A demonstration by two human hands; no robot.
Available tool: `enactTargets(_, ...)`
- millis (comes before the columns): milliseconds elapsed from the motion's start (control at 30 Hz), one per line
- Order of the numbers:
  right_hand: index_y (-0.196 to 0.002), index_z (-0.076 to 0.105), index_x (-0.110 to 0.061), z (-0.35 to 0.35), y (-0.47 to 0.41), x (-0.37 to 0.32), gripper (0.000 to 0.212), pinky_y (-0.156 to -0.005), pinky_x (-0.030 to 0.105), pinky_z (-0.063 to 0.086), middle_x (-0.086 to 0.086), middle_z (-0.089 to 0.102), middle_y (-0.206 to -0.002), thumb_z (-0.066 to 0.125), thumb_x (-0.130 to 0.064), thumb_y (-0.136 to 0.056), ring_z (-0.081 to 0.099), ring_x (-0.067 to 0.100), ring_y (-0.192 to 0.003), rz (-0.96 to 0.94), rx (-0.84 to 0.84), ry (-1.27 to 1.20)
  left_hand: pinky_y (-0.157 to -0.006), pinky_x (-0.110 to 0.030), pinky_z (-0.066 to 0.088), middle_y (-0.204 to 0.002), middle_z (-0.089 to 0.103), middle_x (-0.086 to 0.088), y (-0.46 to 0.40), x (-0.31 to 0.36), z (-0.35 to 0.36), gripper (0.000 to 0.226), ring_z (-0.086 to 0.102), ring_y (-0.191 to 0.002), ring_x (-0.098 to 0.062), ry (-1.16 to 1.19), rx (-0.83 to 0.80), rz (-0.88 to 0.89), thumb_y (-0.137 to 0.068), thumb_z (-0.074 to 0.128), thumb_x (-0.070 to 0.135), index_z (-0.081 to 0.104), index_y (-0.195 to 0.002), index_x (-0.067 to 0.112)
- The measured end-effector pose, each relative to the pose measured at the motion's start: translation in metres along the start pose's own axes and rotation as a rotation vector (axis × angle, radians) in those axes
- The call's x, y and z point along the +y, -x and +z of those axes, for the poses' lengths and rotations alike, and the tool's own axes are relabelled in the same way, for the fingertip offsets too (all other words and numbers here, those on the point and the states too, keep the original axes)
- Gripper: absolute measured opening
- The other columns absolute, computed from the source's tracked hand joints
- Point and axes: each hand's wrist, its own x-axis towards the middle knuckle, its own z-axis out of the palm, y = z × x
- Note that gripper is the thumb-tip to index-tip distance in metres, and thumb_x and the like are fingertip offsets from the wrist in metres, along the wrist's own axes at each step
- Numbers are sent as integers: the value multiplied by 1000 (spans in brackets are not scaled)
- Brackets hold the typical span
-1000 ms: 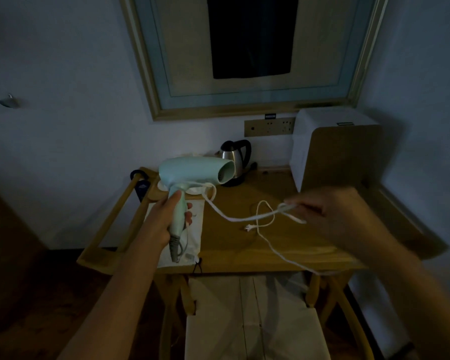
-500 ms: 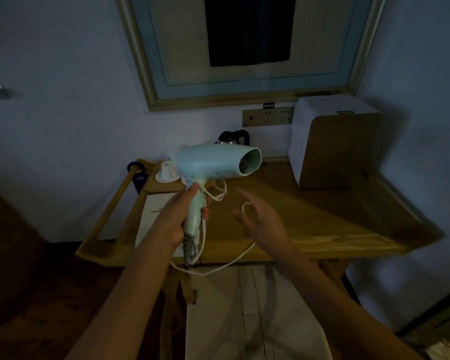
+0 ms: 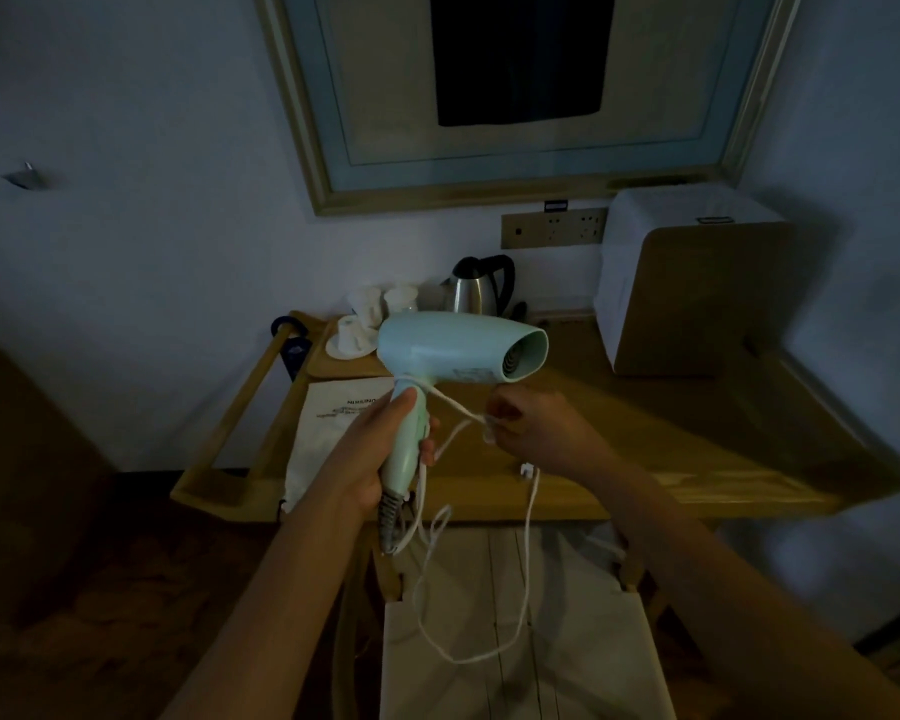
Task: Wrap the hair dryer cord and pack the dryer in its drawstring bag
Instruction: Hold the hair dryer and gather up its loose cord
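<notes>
My left hand (image 3: pixel 372 462) grips the handle of the pale green hair dryer (image 3: pixel 458 350), held upright above the desk with its nozzle pointing right. One turn of the white cord (image 3: pixel 528 553) lies round the top of the handle. My right hand (image 3: pixel 528 426) pinches the cord just right of the handle. The rest of the cord hangs in a long loop below the desk edge, and its plug (image 3: pixel 526 471) dangles under my right wrist. The white drawstring bag (image 3: pixel 328 433) lies flat on the desk behind my left hand.
A wooden desk (image 3: pixel 671 459) holds a steel kettle (image 3: pixel 476 291), white cups on a tray (image 3: pixel 370 314) and a white box (image 3: pixel 692 283) at the right. A white-seated chair (image 3: pixel 520 641) stands below. A wall socket (image 3: pixel 554 228) is behind the kettle.
My right hand rose from below the dryer and took hold of the cord beside the handle. The dryer stayed in my left hand, and the cord loop now hangs lower.
</notes>
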Motion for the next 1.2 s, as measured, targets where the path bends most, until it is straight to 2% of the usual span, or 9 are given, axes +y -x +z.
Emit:
enactTargets(100,-93,64,-10,4,4,9,9,-67,27,50,4,67,-86,64,-12,-84,64,16,-79,161,-50,-267,-41,-21,46,-76,56,-11,-1,-2,-3,15,52,-43,-11,6,-1,5,-95,46,22,57,-96,13)
enactTargets(267,-89,62,1,18,17,13,19,-60,28,58,11,72,-71,43,4,-91,70,18,-65,606,127,-1370,-42,-21,46,-69,60,-8,-1,-1,-8,15,52,-45,-11,33,0,18,-94,47,23,57,-98,13)
enactTargets(400,-87,59,-4,24,24,14,19,-68,36,60,9,72,-72,41,-4,-93,71,16,-68,723,250,-1842,-42,-20,46,-71,58,-10,-1,-3,-7,15,52,-43,-11,47,9,23,-95,46,21,57,-97,12)
enactTargets(500,-88,57,-1,18,23,14,18,-48,30,58,13,67,-56,42,-6,-96,67,15,-50,935,445,-2049,-42,-21,46,-76,56,-11,-2,-3,-11,15,51,-42,-11,58,26,23,-95,46,22,57,-98,12)
enactTargets(633,-117,51,1,17,22,18,24,-77,29,56,17,63,-96,38,-6,-98,67,23,-92,1038,761,-2124,-44,-22,47,-77,57,-11,-4,-9,-14,14,52,-46,-13,-30,12,22,-95,47,23,57,-101,15)
enactTargets(767,-80,58,-10,34,44,24,25,-79,31,47,14,59,-89,41,3,-92,57,18,-74,966,604,-1227,-43,-22,47,-76,58,-11,-5,-11,-7,15,53,-45,-12,-2,27,22,-94,48,23,57,-101,13)
enactTargets(900,-82,62,-19,54,74,48,26,-70,27,51,4,59,-87,46,0,-91,57,13,-75,640,-102,-361,-42,-20,46,-66,62,-8,-10,10,-12,15,53,-41,-12,39,125,72,-94,49,26,57,-93,13)
enactTargets(1100,-131,48,-14,24,34,9,34,-71,15,42,-6,57,-101,41,-15,-97,53,7,-87,393,126,-436,-41,-20,46,-77,55,-10,-4,20,-12,11,51,-42,-11,56,43,60,-95,47,24,55,-97,17)
enactTargets(1200,-141,35,-18,16,-1,-19,44,-82,11,38,-4,55,-122,42,-17,-97,52,4,-104,164,19,-437,-40,-19,45,-72,59,-9,0,18,-10,16,51,-40,-11,64,2,25,-94,47,26,56,-99,13)
